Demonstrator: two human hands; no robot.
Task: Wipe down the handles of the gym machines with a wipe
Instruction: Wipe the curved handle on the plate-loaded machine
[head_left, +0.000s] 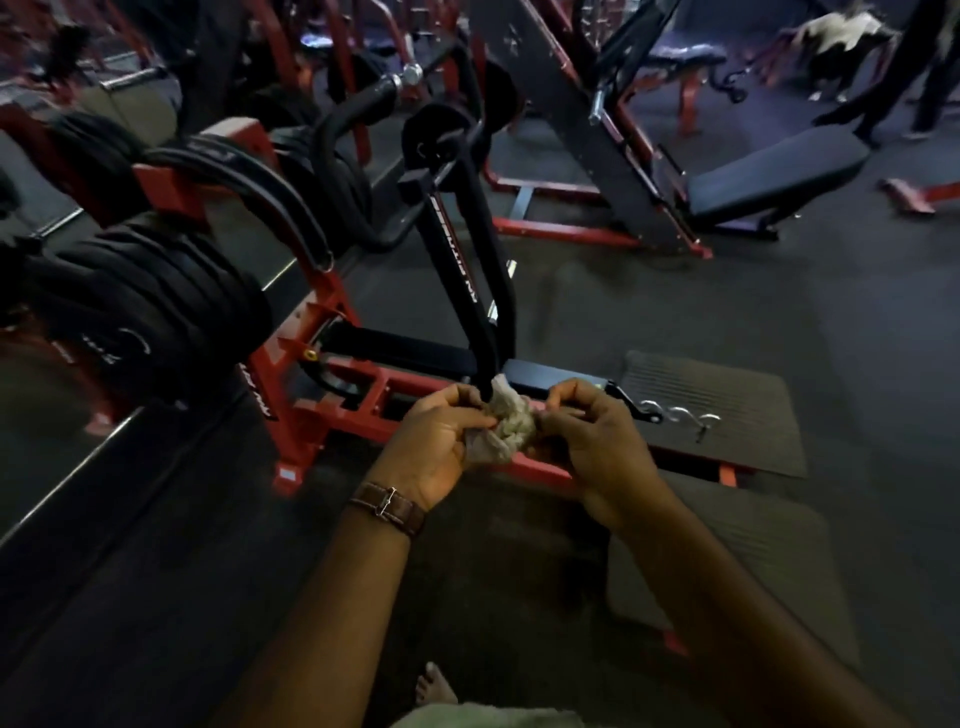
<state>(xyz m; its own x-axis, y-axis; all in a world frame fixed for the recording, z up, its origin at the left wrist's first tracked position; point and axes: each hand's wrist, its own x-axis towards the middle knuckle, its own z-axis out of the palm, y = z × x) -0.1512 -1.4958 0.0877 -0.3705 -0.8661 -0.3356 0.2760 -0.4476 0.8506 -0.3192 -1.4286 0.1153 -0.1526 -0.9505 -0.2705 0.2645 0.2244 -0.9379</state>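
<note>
Here, from the head view, I hold the wipe (511, 423) bunched between both hands: my left hand (441, 447) pinches its left side, my right hand (587, 441) its right, the two close together. The nearest handle (384, 93) lies far and left of them, up the black arm (467, 270) that rises from just beyond the wipe, its long axis slanting up-left. I judge the left hand nearer.

White lettering runs along the black upright arm (464, 260) and red frame (260, 387), both too blurred to read
</note>
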